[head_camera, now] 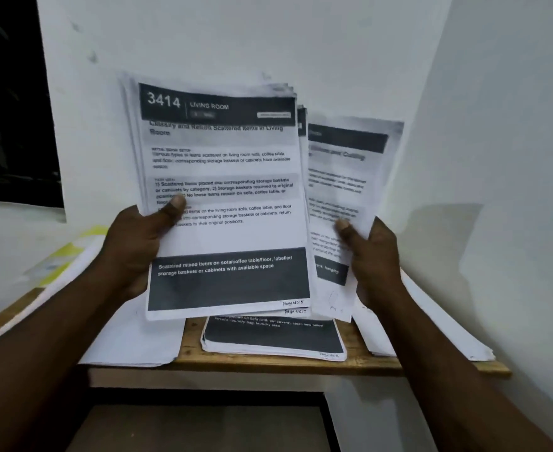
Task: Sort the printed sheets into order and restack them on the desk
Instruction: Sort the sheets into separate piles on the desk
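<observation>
Sheaf point(226, 190) headed 3414 clasped in left hand point(138, 246); right hand point(374, 256) pinches another sheet point(343, 177).

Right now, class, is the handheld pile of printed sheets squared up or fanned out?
Fanned out: behind the white top sheet headed 3414, offset edges show at its upper right and bottom corner.

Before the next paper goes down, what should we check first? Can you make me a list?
1. Left hand grip on the bundle: ok, thumb on front.
2. Right hand grip on the loose sheet: ok, thumb pinches it.
3. Bundle's top page number readable: ok.
4. Loose sheet's page number: cannot tell, blurred.
5. Top page of the stack on the desk: cannot tell, mostly hidden.
</observation>
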The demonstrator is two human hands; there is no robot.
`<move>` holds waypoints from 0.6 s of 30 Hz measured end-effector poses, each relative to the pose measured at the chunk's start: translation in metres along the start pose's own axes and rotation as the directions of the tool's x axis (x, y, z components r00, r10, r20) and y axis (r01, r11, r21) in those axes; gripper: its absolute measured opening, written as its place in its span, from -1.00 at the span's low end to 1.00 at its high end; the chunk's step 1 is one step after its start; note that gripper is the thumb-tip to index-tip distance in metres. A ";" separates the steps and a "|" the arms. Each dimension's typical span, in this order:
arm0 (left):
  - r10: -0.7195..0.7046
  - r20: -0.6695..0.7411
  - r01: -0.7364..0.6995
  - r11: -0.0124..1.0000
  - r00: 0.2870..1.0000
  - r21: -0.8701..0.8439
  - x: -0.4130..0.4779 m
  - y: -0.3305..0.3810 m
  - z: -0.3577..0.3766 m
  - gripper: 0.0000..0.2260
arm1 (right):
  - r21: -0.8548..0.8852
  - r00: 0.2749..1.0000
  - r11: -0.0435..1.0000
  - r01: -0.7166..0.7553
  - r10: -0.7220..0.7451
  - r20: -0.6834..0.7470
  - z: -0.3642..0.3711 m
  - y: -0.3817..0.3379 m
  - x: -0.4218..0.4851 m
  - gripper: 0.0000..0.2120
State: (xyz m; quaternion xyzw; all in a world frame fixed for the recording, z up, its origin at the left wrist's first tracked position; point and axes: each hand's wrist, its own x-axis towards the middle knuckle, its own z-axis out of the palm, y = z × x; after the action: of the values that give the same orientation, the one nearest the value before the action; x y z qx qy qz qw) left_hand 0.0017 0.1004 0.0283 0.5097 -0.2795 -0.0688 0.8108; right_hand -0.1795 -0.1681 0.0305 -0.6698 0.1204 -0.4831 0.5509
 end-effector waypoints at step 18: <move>-0.009 -0.029 0.011 0.998 1.000 0.059 -0.005 -0.012 0.024 -0.77 | 0.017 0.975 0.992 -0.126 0.121 0.188 0.027 -0.027 -0.016 -0.66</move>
State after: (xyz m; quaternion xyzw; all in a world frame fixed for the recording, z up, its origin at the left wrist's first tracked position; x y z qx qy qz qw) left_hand -0.0129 0.0780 0.0236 0.5358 -0.2673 -0.0574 0.7989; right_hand -0.1767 -0.1309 0.0476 -0.6953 0.1029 -0.3847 0.5983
